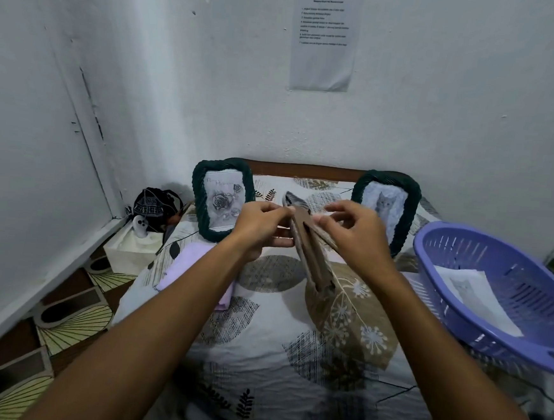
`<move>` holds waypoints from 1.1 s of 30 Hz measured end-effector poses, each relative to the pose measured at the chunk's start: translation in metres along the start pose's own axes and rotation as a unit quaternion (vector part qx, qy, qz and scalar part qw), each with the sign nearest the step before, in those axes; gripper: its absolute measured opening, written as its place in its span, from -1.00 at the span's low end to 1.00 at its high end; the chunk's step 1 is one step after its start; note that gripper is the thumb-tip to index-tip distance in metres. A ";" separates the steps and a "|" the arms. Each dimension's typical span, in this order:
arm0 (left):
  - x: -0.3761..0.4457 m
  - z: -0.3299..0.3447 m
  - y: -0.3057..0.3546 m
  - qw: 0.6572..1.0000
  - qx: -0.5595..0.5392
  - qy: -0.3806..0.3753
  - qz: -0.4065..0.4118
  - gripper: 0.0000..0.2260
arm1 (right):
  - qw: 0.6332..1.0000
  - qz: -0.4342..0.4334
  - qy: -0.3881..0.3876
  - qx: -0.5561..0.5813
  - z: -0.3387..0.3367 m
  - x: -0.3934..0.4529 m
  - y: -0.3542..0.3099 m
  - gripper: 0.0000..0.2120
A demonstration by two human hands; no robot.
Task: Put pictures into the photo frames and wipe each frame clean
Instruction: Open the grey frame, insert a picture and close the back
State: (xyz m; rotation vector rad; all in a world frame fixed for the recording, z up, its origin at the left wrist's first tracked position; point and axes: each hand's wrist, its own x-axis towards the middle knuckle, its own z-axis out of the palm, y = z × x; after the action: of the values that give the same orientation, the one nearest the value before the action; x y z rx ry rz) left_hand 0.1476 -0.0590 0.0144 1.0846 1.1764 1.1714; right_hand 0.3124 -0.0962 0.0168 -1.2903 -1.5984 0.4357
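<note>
White walls closed in a small table under a leaf-printed cloth, and above its middle both hands held a third photo frame edge-on to the camera, its brown cardboard back toward the viewer. The left hand pinched the frame's upper edge with curled fingers, while the right hand gripped the opposite side, thumb and forefinger nipping what looked like the backing flap, with a grey striped picture poking out at the top (the angle was too steep to be sure how far in it sat). Behind the hands two dark green woven frames stood upright against the wall, the rose frame on the left and the cat frame on the right, both already filled. A lilac cloth lay on the table below the left forearm, untouched, and a purple basket at the right held a spare printed sheet. The risk I saw was the picture creasing or sliding in crooked if the backing were pressed shut while the print was skewed; a loose pinch could also let the frame drop onto the standing ones.
</note>
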 end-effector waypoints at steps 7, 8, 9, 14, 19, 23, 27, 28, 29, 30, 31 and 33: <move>0.014 -0.026 -0.025 0.995 -0.047 -0.029 -0.077 -0.91 | 0.960 0.254 -0.100 0.062 -0.010 0.008 0.052 -0.75; 0.016 -0.028 -0.030 0.994 -0.050 -0.030 -0.091 -0.91 | 0.943 0.300 -0.119 0.082 -0.009 0.005 0.059 -0.76; 0.018 -0.029 -0.034 0.993 -0.051 -0.031 -0.103 -0.91 | 0.925 0.339 -0.129 0.114 -0.007 0.002 0.065 -0.76; 0.027 -0.033 -0.057 0.989 -0.028 -0.028 -0.144 -0.91 | 0.880 0.381 -0.103 0.263 0.004 -0.009 0.081 -0.83; 0.035 -0.031 -0.073 0.987 0.010 0.011 -0.163 -0.89 | 0.900 0.382 -0.124 0.172 0.009 -0.011 0.096 -0.86; 0.045 -0.031 -0.078 0.987 0.065 0.041 -0.141 -0.87 | 0.906 0.383 -0.130 0.126 0.015 -0.007 0.103 -0.88; 0.054 -0.032 -0.080 0.983 0.108 0.023 -0.147 -0.79 | 0.913 0.376 -0.138 0.083 0.023 0.001 0.110 -0.87; 0.056 -0.032 -0.080 0.982 0.117 0.021 -0.147 -0.77 | 0.915 0.372 -0.138 0.071 0.025 0.003 0.112 -0.87; 0.058 -0.033 -0.080 0.980 0.131 0.020 -0.145 -0.75 | 0.918 0.368 -0.140 0.056 0.027 0.005 0.114 -0.87; 0.060 -0.033 -0.080 0.978 0.155 0.020 -0.140 -0.73 | 0.920 0.364 -0.144 0.038 0.029 0.007 0.116 -0.87; 0.062 -0.033 -0.079 0.974 0.184 0.021 -0.132 -0.73 | 0.921 0.358 -0.151 0.020 0.030 0.009 0.118 -0.87; 0.066 -0.032 -0.079 0.964 0.238 0.028 -0.116 -0.76 | 0.922 0.349 -0.167 -0.008 0.032 0.013 0.121 -0.86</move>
State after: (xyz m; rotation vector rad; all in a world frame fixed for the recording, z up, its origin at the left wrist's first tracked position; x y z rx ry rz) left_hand 0.1237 -0.0006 -0.0724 1.2300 1.6349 0.7559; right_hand 0.3491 -0.0312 -0.0845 -1.8634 -1.3602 1.1350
